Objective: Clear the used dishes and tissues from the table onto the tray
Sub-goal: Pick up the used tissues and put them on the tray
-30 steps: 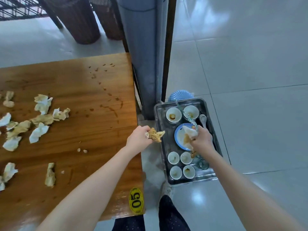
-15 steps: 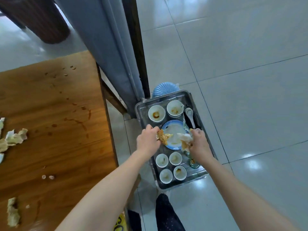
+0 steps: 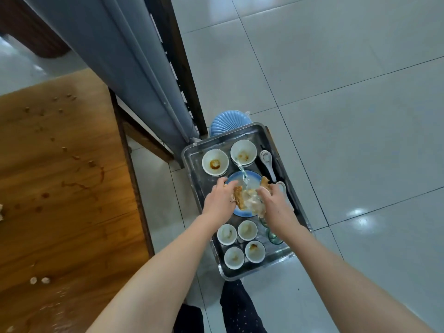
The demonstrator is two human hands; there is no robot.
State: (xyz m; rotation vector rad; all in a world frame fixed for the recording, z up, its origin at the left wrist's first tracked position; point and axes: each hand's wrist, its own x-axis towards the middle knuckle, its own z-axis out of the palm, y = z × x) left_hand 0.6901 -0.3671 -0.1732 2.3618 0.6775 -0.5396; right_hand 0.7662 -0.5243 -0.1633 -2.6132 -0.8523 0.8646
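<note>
A metal tray (image 3: 192,162) sits to the right of the wooden table (image 3: 60,188). It holds two stained white bowls (image 3: 215,162), several small white cups (image 3: 234,257), white spoons (image 3: 266,159) and a blue plate (image 3: 231,181) in the middle. Both hands are over that plate. My left hand (image 3: 219,200) grips a stained, crumpled tissue (image 3: 239,199). My right hand (image 3: 276,205) grips another wad of soiled tissues (image 3: 254,200), brown at its far end. The two wads touch above the plate.
A grey curtain (image 3: 125,68) and a dark wooden post (image 3: 177,56) rise between table and tray. A blue ribbed dish (image 3: 228,120) lies behind the tray. Green glasses (image 3: 272,236) stand at the tray's right side. Crumbs and sauce stains mark the table. White floor tiles spread right.
My left hand carried its tissue off the table edge and over the tray's blue plate, meeting the right hand. The view swung right, so most table tissues left the frame.
</note>
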